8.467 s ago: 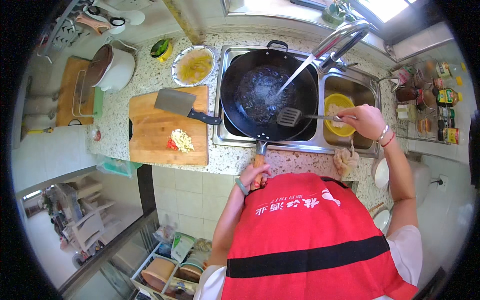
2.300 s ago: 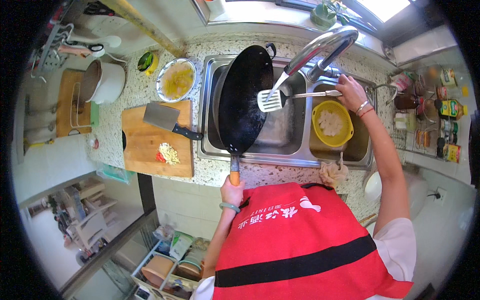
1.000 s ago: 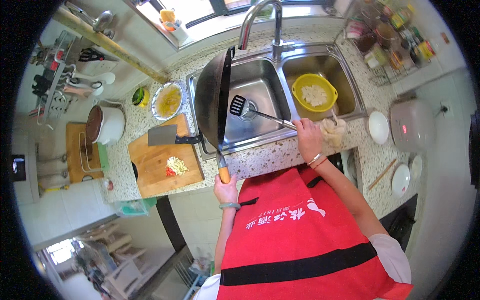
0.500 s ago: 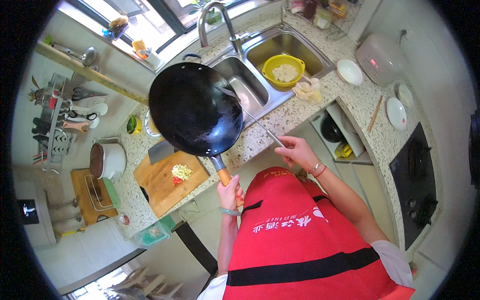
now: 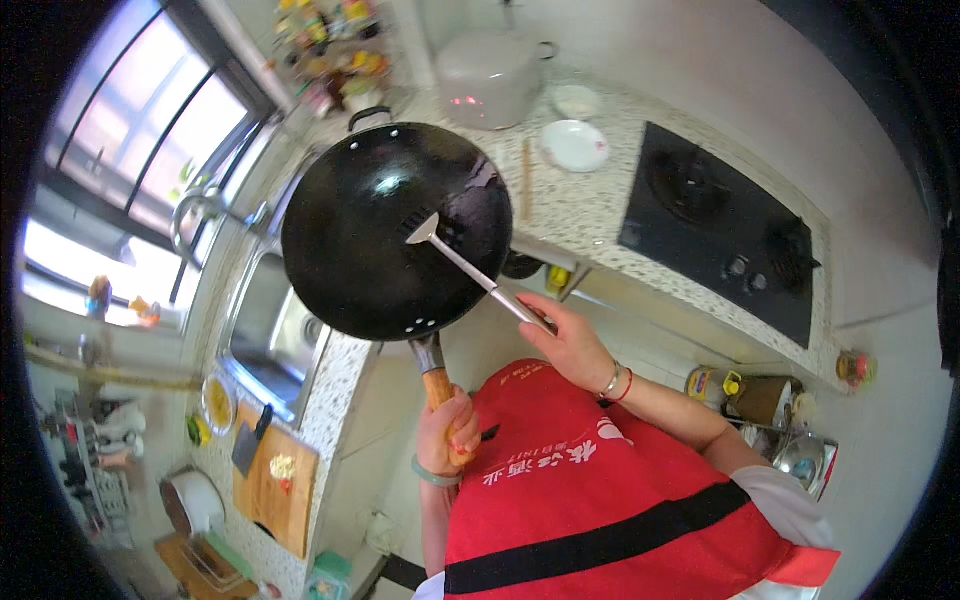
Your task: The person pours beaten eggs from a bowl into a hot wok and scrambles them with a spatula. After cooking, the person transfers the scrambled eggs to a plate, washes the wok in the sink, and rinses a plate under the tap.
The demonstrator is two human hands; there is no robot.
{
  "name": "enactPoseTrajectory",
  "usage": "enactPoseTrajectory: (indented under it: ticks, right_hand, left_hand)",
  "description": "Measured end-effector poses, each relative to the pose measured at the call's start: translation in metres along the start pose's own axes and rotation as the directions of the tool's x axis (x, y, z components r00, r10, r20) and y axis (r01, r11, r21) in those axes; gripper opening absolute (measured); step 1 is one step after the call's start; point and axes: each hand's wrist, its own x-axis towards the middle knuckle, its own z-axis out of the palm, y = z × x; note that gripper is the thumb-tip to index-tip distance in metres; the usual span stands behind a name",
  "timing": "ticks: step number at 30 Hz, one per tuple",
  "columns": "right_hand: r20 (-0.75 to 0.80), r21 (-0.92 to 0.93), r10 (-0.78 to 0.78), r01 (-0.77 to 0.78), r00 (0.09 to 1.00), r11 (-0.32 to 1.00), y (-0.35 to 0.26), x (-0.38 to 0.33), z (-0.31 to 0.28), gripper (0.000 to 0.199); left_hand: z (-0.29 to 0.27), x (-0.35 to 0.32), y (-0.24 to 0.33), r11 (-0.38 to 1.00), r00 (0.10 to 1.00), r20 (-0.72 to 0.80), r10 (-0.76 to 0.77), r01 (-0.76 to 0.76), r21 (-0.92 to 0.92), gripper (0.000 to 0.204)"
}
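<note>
My left hand (image 5: 447, 432) is wrapped round the wooden handle (image 5: 438, 388) of a black wok (image 5: 350, 255), holding it up off the counter with the inside facing me. The wok's bowl looks dark and shiny, with no food visible in it. In my right hand (image 5: 572, 345) is a metal spatula (image 5: 465, 265), gripped by its handle. The spatula's slotted head lies over the middle of the wok; whether it touches the surface I cannot tell.
To the right, a black gas stove (image 5: 725, 230) is set into the speckled counter. A white plate (image 5: 575, 146), a chopstick-like stick (image 5: 527, 180) and a rice cooker (image 5: 490, 85) stand beyond the wok. Leftward are the sink (image 5: 262, 345) and a cutting board (image 5: 290, 505) with chopped pieces and a cleaver.
My body and view have turned right, carrying the wok from beside the sink toward the stove side. The spatula's head has moved from the wok's right edge to over its middle.
</note>
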Motion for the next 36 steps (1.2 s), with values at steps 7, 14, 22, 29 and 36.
enactPoseTrajectory:
  ticks: [7, 14, 22, 29, 36]
  right_hand:
    - [-0.289, 0.074, 0.051, -0.031, 0.956, 0.997, 0.058, -0.030, -0.158, 0.044]
    - [-0.339, 0.403, 0.317, -0.168, 0.886, 0.900, 0.091, -0.036, -0.266, 0.051]
    - [-0.459, 0.535, 0.410, -0.124, 0.788, 0.836, 0.139, -0.017, -0.323, 0.055]
    - [-0.440, 0.615, 0.493, -0.148, 0.751, 0.774, 0.157, -0.001, -0.340, 0.052]
    - [-0.450, 0.636, 0.520, -0.148, 0.726, 0.757, 0.160, 0.009, -0.338, 0.050]
  left_hand:
    - [0.113, 0.115, -0.088, 0.960, 0.900, 0.335, -0.280, 0.253, 0.123, 0.009]
    - [0.190, 0.219, -0.181, 0.848, 0.732, 0.443, -0.517, 0.508, 0.150, 0.023]
    - [0.231, 0.298, -0.222, 0.776, 0.691, 0.355, -0.630, 0.572, 0.266, 0.019]
    - [0.249, 0.337, -0.220, 0.741, 0.664, 0.332, -0.670, 0.568, 0.359, 0.022]
    - [0.251, 0.351, -0.219, 0.712, 0.664, 0.277, -0.694, 0.577, 0.400, 0.025]
